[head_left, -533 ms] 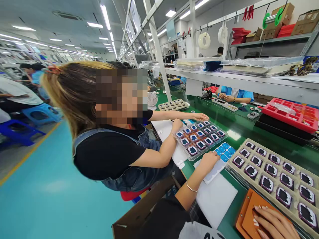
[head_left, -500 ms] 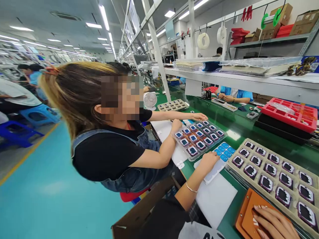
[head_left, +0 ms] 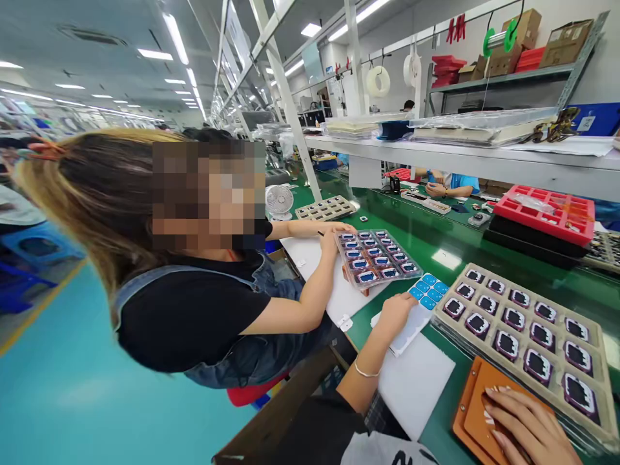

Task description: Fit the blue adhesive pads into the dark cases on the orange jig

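My left hand (head_left: pixel 396 315), with a bracelet on the wrist, has its fingers pressed together at the edge of a sheet of blue stickers (head_left: pixel 428 291). White backing lies under that hand. At the lower right, my right hand (head_left: pixel 530 420) rests with fingers spread on an orange block (head_left: pixel 477 410). Beyond it, a beige tray (head_left: pixel 600 361) holds several dark square parts with white frames. To the left of the stickers is a clear tray (head_left: pixel 375 258) of similar parts, with a person's hands (head_left: pixel 334 237) at its left side.
A person in a black shirt (head_left: pixel 203 316) sits close at the left. A white foam sheet (head_left: pixel 416 387) lies at the near edge of the green table. A red tray (head_left: pixel 547 213) stands on black trays at the back right. A white shelf (head_left: pixel 465 155) crosses above the table.
The view has turned slightly right. The person's far hand has drawn back to the clear tray's edge, and that tray now sits raised over something orange. My hands keep their places.
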`<state>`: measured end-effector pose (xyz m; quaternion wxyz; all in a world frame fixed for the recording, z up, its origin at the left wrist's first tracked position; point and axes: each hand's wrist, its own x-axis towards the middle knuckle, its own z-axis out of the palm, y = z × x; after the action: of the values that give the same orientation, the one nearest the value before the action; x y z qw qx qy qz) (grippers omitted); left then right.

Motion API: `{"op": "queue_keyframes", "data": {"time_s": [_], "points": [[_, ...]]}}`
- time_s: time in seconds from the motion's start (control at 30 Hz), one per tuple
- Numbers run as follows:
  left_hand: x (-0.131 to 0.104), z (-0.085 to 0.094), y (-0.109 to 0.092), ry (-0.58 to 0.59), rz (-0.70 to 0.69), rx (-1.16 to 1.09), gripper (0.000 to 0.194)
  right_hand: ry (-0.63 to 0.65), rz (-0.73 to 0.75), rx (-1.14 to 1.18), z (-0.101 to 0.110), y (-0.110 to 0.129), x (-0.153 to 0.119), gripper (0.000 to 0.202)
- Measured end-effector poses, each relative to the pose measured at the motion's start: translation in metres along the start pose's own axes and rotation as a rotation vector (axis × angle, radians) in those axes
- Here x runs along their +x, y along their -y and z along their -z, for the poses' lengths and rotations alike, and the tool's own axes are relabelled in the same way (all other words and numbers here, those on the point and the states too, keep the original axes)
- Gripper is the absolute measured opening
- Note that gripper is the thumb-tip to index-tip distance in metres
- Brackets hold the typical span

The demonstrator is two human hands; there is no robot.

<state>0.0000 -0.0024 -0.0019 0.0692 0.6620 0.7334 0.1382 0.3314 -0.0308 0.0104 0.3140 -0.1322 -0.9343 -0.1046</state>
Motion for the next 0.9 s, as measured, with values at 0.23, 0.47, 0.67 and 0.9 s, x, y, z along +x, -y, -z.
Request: {"op": "queue_keyframes", "data": {"time_s": [0.23,0.47,0.67,0.9], "points": [[0.002,-0.008,0.012,-0.095,0.116,-0.262,0.048,0.123,-0.238,0.161,0.003,0.013,-0.009,0.029],[0.009,-0.017,0.02,-0.268,0.094,-0.596,0.048,0.159,-0.285,0.193,0.002,0.014,-0.014,0.031],[0.01,-0.019,0.02,-0.333,0.022,-0.911,0.046,0.139,-0.258,0.187,0.002,0.014,-0.01,0.028],[0.006,-0.018,0.016,-0.307,-0.039,-1.094,0.038,0.003,-0.281,0.175,0.017,0.002,-0.012,0.022]]}}
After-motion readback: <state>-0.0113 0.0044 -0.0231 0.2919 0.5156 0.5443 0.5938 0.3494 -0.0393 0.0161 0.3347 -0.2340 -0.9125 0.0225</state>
